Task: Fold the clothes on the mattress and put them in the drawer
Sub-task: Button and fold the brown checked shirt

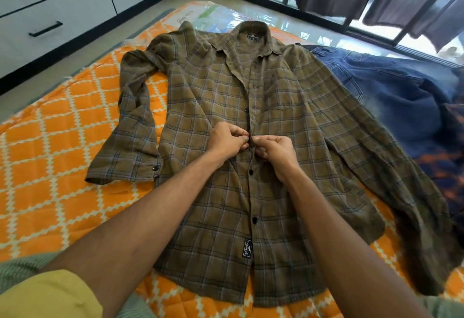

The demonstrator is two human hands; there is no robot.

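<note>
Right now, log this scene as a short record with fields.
surface: orange quilted mattress
garment in work: plaid shirt, spread flat, collar away from the person
left hand: pinches the shirt's front placket
right hand: pinches the placket's other edge
stage: buttoning, not yet folded
waiting: jeans beside the shirt
drawers: closed

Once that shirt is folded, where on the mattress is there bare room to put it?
The orange mattress lies bare left of the plaid shirt, between its bent sleeve and the mattress edge. The right side is crowded: jeans and another dark garment lie against the shirt. Both hands pinch its button placket.
</note>
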